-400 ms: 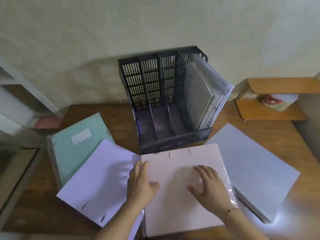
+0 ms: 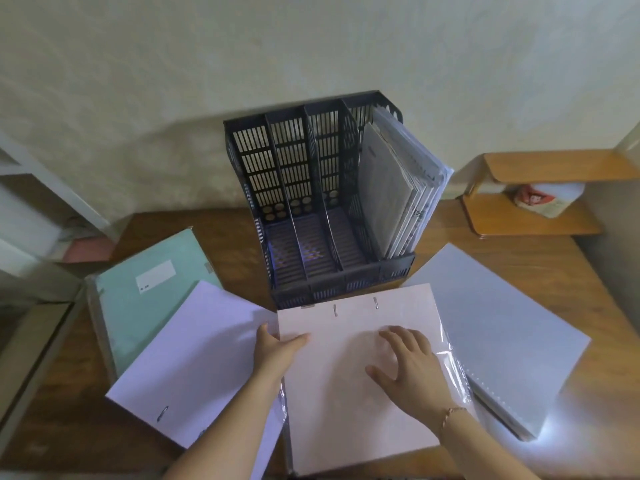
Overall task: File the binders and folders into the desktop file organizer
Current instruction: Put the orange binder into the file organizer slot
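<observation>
Both hands were on the pink binder (image 2: 356, 382), neither one closed around it. The left hand (image 2: 277, 351) had its thumb over the top face and its fingers curled at the left edge, seemingly starting to hook under; how far under could not be seen. The right hand (image 2: 408, 368) lay flat and spread on the cover, pressing down and gripping nothing.

That binder lay flat on the desk (image 2: 571, 271) at six o'clock, its far edge with two metal clips almost touching the front of the file organizer (image 2: 311, 202) at twelve. The organizer's three left slots stood empty; the rightmost held a leaning stack of grey folders (image 2: 398, 188). A white binder (image 2: 194, 358) lay at eight o'clock, tucked partly under the pink one, a green folder (image 2: 149, 292) at nine to ten, and a grey binder (image 2: 498, 334) at three to four.

Judging by its thickness, the pink binder would be fairly heavy and stiff in the covers. Glossy plastic sleeves (image 2: 450, 372) poked out along the right side and looked slippery, likely to slide or fan if the binder tipped open-side down. The sounder hold was probably at the two long edges, pinching both covers shut, then standing it on edge for a slot.
</observation>
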`<control>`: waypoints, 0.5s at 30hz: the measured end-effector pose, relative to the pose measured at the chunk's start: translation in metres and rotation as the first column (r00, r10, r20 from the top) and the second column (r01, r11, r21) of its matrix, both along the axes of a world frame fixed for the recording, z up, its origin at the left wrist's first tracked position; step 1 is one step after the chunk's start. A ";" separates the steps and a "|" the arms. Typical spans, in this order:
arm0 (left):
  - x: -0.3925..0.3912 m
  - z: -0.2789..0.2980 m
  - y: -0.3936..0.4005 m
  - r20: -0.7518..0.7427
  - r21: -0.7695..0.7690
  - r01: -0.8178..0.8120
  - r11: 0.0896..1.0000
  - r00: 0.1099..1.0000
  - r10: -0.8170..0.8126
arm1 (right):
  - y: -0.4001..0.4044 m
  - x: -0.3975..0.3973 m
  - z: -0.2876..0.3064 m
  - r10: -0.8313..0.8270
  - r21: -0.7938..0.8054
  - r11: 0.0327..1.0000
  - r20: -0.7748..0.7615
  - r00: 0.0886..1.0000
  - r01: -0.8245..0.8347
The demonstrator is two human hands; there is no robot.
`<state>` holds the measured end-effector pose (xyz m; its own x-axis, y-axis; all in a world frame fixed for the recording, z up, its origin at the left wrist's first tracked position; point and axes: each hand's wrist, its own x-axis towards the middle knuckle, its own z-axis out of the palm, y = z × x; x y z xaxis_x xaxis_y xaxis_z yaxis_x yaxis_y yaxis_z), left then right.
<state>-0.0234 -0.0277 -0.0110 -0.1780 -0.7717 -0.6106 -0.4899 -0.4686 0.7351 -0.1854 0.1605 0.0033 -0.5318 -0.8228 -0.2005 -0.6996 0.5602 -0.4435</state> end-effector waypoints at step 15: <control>0.041 0.069 -0.002 -0.732 -0.037 0.234 0.972 0.656 -0.186 | 0.008 0.003 0.115 -0.220 -0.497 0.636 0.616 0.756 0.591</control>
<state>0.0177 -0.0294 0.0576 -0.7356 -0.6270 -0.2565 0.0968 -0.4720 0.8763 -0.1821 0.1686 0.1185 -0.8312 -0.5544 -0.0415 -0.0727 0.1824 -0.9805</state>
